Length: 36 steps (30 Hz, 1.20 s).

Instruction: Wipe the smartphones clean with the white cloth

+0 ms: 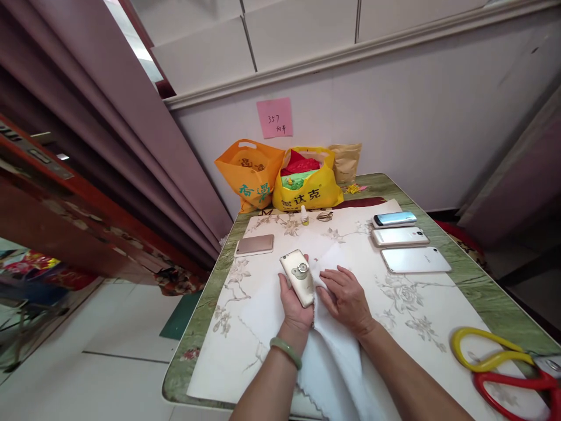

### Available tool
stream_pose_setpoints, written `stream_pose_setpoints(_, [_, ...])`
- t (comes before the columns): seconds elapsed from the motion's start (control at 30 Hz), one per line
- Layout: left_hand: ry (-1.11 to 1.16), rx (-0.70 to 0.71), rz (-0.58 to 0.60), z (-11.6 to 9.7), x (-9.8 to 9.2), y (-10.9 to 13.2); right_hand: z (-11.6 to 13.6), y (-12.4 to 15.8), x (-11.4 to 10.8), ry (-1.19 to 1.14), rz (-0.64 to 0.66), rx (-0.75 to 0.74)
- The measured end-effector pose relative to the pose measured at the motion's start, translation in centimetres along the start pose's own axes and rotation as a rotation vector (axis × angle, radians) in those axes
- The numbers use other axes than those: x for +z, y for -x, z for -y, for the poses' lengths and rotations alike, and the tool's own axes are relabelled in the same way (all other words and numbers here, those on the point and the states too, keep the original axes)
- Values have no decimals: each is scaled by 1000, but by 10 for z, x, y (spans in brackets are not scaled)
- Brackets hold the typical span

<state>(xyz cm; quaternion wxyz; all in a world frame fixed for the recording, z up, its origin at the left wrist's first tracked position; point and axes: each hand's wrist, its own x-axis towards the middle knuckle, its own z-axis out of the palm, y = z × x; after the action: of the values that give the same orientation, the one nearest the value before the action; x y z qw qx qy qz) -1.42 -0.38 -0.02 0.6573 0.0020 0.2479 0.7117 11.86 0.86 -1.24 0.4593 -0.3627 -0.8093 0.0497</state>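
My left hand (294,307) wraps the gold phone (297,278) from below, just above the white cloth (333,362) at the middle of the worktop (482,286). I think it might slip if my right hand (346,298), lying flat on the cloth with fingers spread, tugs the fabric. The phone shows its slim gold back, with a round ring stuck on.

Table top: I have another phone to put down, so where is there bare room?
Bare mat lies near-left, between the pink phone and the near edge. Another patch sits between the right hand, the white phone and the scissors. Crowded: the bags at the back and the centre, where the left hand holds a gold phone.
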Motion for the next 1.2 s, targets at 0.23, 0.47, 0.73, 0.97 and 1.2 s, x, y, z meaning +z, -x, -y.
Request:
stream_pose_setpoints(0.23, [-71,-147,114,2,-4,1,10,-2,-8,-151,26,-194])
stream_pose_setpoints(0.47, [-97,-234,162,6,-3,5,11,-4,0,-139,220,-239])
stream_pose_setpoints(0.73, [-286,-27,-35,11,-3,7,14,-9,0,33,199,-166])
stream_pose_setpoints(0.97, [-294,57,26,20,-8,4,18,-10,1,156,82,-45])
stream_pose_setpoints(1.2, [-209,-183,74,18,1,7,17,-11,2,88,-22,62])
